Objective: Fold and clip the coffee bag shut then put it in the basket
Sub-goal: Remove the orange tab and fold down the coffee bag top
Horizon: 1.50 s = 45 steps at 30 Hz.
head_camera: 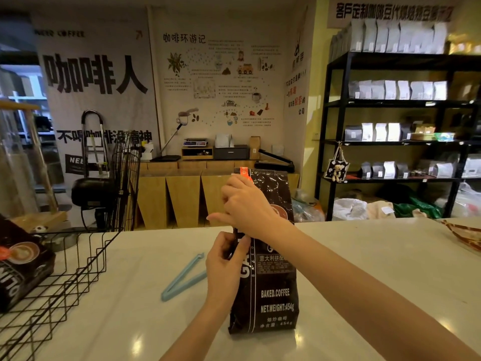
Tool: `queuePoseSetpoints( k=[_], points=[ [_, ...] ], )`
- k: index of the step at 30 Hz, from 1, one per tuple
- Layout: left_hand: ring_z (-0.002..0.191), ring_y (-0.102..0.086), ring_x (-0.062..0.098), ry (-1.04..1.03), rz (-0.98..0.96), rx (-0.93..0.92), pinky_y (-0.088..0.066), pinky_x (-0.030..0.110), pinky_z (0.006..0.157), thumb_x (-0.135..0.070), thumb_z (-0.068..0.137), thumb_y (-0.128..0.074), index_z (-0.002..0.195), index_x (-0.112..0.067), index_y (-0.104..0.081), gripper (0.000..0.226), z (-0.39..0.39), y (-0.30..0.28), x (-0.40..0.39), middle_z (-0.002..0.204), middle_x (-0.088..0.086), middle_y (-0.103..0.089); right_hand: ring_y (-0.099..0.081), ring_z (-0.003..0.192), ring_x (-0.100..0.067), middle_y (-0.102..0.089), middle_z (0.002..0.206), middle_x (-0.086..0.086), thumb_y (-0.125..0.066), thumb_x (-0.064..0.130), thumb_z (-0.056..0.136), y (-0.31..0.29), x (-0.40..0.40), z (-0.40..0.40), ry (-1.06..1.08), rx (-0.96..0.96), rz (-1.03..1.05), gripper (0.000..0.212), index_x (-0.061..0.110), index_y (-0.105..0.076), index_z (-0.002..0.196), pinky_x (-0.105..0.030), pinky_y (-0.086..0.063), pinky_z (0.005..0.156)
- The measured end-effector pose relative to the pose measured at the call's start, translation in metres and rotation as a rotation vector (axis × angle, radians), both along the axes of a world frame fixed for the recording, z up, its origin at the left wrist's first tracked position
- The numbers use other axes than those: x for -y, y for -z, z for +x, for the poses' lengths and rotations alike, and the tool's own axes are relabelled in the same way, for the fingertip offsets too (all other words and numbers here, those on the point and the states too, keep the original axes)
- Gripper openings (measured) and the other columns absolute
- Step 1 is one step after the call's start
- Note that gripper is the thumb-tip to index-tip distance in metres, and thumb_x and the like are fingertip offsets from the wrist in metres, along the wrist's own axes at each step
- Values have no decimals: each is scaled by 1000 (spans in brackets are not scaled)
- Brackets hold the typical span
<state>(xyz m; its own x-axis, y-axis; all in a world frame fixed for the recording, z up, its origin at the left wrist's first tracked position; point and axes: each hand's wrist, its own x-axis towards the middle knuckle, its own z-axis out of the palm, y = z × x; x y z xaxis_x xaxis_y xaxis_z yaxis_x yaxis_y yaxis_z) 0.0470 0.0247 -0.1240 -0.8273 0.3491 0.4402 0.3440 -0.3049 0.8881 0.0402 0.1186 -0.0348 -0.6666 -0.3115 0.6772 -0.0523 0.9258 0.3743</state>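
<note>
A tall black coffee bag (274, 295) with white lettering stands upright on the pale counter (377, 269), its top unfolded. My left hand (225, 267) grips the bag's left edge at mid height. My right hand (247, 201) reaches across the front and pinches the upper left edge near the top. A light blue bag clip (182, 278) lies open on the counter, just left of my left hand. The black wire basket (65, 267) stands at the left and holds another black coffee bag (20, 267).
A floor fan (125, 186) stands behind the counter at the left. Black shelves (390, 102) with many bags fill the right wall. A patterned object (466, 234) lies at the counter's far right edge. Wooden cabinets (182, 196) stand at the back.
</note>
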Motion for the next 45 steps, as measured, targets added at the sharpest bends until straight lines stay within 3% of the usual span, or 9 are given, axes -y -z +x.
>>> queuePoseSetpoints(
  k=[3,6,9,12,24,28,33,40,45],
  points=[
    [80,-68,30,37,22,43,-57,43,72,-24,81,-61,81,-16,-60,8,-2,-1,4,83,14,-71,-54,117,-21,-67,112,-4,-48,38,85,3,-8,20,-85,-161,-229,31,16,-68,93,-41,-19,113],
    [81,-70,22,51,43,87,-58,36,69,-23,83,-59,85,-22,-61,3,-5,0,6,86,6,-73,-50,118,-14,-58,120,3,-53,29,88,35,-23,55,-176,-411,-1072,29,20,-56,116,-40,-37,106],
    [81,-71,16,75,65,112,-57,26,63,-22,85,-56,91,-26,-62,10,-5,0,6,88,1,-73,-53,115,-14,-58,117,8,-60,29,85,71,-30,78,-250,-245,-1799,37,26,-54,121,-27,-47,85],
    [80,-71,9,123,84,136,-55,20,58,-21,85,-55,96,-32,-63,17,-3,-3,4,86,-5,-75,-67,96,-17,-73,100,-1,-63,21,81,85,-29,82,-379,-45,-2023,29,22,-65,110,-26,-51,73],
    [80,-72,19,373,54,462,-53,30,64,-21,79,-60,103,-11,-67,27,-20,-18,9,92,8,-76,-67,94,-25,-76,91,-7,-64,24,80,80,-30,83,-393,15,-2306,22,10,-72,95,-39,-53,80],
    [78,-70,20,365,68,451,-53,32,68,-22,63,-66,96,-9,-67,36,-24,-19,10,85,7,-75,-64,92,-20,-74,95,-8,-69,32,66,78,-33,83,-384,6,-2247,38,10,-71,97,-35,-49,82],
    [65,-70,16,343,103,330,-58,33,62,-16,70,-67,78,-15,-60,11,-29,-35,4,73,1,-73,-68,93,-21,-73,101,-11,-73,32,56,62,-33,79,-490,-45,-2194,54,9,-68,105,-34,-53,77],
    [59,-70,17,322,137,358,-59,31,56,-8,73,-66,76,-9,-62,6,-27,-38,2,65,3,-74,-69,90,-28,-74,96,-15,-76,24,55,59,-35,79,-453,-59,-2205,46,4,-71,96,-38,-55,78],
    [58,-70,17,312,116,313,-58,29,54,-6,74,-66,79,-9,-62,7,-23,-43,6,63,3,-74,-70,78,-22,-75,83,-9,-74,24,56,54,-37,84,-463,-36,-2066,38,5,-71,89,-28,-57,67]
  ],
)
